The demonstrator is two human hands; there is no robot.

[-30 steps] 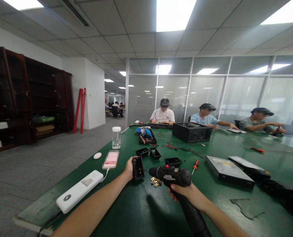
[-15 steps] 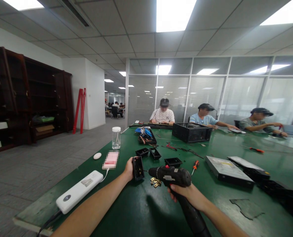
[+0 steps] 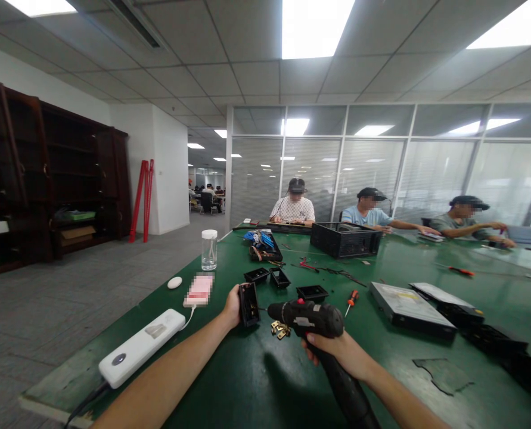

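Observation:
My left hand (image 3: pixel 233 307) is closed round the left side of a small black frame (image 3: pixel 250 305), tilted up off the green table (image 3: pixel 229 381). A black power drill (image 3: pixel 314 319) is in my right hand (image 3: pixel 337 351), its fingers wrapped round the grip. The drill points left, and its thin bit reaches the right side of the frame; whether it touches a screw cannot be made out. Below the chuck lies a little pile of brass-coloured metal pieces (image 3: pixel 280 329). More black frames, one of them (image 3: pixel 312 293) behind the drill, rest on the table.
An orange screwdriver (image 3: pixel 352 299) and a silver drive box (image 3: pixel 412 311) lie to the right. On the left are a white power strip (image 3: pixel 144 345), a phone (image 3: pixel 199 290) and a clear jar (image 3: pixel 209 253). A black case (image 3: pixel 345 239) stands farther back, near three seated people.
The whole view has shifted very slightly. My hands, the frame and the drill keep nearly the same positions relative to each other.

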